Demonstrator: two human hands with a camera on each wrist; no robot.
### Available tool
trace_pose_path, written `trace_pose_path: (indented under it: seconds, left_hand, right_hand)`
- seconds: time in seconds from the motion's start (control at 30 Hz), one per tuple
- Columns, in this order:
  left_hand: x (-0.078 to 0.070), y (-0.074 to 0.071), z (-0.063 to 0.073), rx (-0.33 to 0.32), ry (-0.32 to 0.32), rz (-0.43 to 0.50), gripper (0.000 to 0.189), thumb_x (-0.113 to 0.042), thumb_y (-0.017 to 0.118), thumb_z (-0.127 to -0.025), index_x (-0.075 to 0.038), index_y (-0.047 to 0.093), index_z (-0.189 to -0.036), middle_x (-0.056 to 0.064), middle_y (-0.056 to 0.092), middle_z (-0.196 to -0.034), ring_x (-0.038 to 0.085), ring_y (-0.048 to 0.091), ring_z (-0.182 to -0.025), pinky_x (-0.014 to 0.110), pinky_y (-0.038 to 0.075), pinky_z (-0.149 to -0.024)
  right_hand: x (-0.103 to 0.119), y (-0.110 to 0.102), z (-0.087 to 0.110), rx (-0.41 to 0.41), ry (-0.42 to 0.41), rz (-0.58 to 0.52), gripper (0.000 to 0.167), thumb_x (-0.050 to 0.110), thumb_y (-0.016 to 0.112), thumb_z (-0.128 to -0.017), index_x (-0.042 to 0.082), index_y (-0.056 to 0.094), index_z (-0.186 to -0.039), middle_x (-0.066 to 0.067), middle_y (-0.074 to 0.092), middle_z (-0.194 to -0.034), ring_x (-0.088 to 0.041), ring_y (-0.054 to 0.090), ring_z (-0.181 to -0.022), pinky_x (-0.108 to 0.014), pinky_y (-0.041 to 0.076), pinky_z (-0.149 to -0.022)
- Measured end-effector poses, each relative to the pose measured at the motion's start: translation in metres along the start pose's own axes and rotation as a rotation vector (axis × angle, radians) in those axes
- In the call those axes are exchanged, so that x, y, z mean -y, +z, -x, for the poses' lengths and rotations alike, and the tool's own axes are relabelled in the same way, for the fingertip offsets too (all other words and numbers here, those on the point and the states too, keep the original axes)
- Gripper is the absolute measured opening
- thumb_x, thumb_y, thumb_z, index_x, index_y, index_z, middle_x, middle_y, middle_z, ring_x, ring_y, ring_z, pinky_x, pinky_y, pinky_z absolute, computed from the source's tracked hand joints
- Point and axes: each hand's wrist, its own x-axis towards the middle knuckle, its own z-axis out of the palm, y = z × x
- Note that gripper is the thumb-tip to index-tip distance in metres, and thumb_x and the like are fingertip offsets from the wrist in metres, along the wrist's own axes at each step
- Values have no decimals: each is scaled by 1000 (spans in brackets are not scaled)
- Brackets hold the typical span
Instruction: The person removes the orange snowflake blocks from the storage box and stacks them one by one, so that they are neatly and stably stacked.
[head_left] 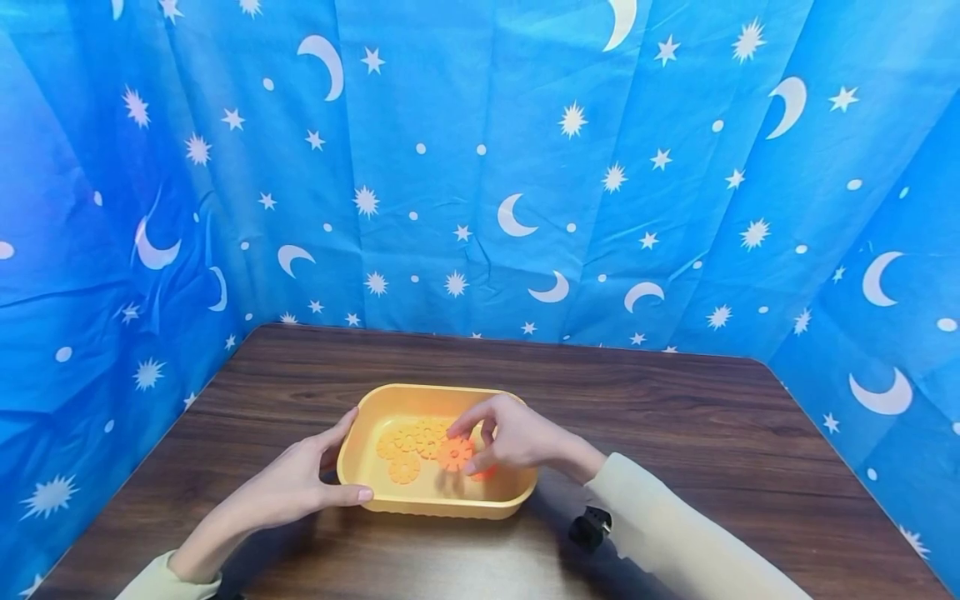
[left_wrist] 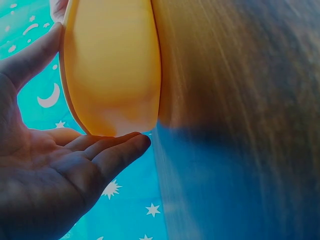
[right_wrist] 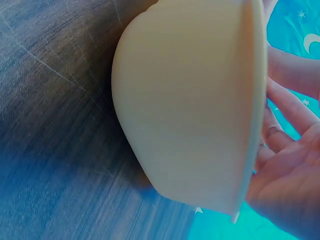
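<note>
Fingers down among the flower discs, tray held at its end

The step in hand looks to be singling out one piece from inside the yellow tray (head_left: 438, 506), which sits on the wooden table (head_left: 652, 408). The left hand (head_left: 296, 479) has its thumb on the near rim and its fingers against the left end, so that end of the tray is gripped between them. The right hand (head_left: 519, 433) reaches over the rim, thumb and forefinger bent towards each other at the edge of a bright orange disc (head_left: 455, 456). Whether they have pinched it I cannot tell: the head view is soft there, and the tray wall hides the fingertips from the right wrist view. Several paler orange discs (head_left: 404, 469) lie on the tray floor, mostly left of the bright one, some overlapping.

As I judge it, the next move calls for a firm pinch on that single disc and a straight lift, clear of its neighbours, with the left hand bracing the tray against sliding
</note>
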Motion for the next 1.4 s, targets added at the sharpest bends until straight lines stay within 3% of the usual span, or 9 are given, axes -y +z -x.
trace_pose_path:
  seconds: [0.17, 0.33, 0.6, 0.97, 1.4]
  left_hand:
    - [-1, 0, 0, 0, 1, -2, 118, -39, 91, -82, 3, 20, -166, 29, 38, -162, 43, 58, -134, 53, 54, -102]
    - [-1, 1, -1, -3, -10, -7, 117, -40, 91, -82, 3, 20, -166, 29, 37, -163, 43, 57, -135, 53, 53, -103]
    - [-2, 2, -2, -16, -45, -5, 119, -43, 92, -80, 1, 22, -166, 27, 39, -162, 43, 56, -136, 54, 53, -104]
    - [-1, 2, 0, -5, -33, 10, 119, -43, 92, -80, 1, 22, -166, 28, 40, -162, 43, 55, -136, 52, 54, -103]
    - [-1, 1, -1, -9, -28, 15, 118, -39, 92, -81, 1, 21, -166, 28, 39, -162, 43, 55, -137, 51, 54, -103]
  right_hand:
    - [-1, -7, 6, -3, -14, -13, 38, 3, 90, -80, 0, 79, -117, -13, 77, -114, -16, 55, -57, -23, 41, -51]
    - [-3, -15, 11, -13, -24, -48, 39, 4, 91, -80, 1, 79, -117, -9, 78, -112, -16, 56, -62, -24, 44, -58]
    - [-4, -28, 23, -48, -6, -106, 41, 2, 91, -79, 1, 78, -118, -8, 77, -112, -16, 55, -64, -22, 41, -55]
    - [-15, -46, 46, -130, 64, -108, 42, 2, 91, -79, -1, 78, -119, -6, 59, -71, -19, 51, -63, -21, 38, -52]
    - [-37, -69, 76, -243, 160, -49, 42, 5, 91, -79, 3, 78, -119, -8, 63, -78, -21, 53, -66, -22, 39, -52]
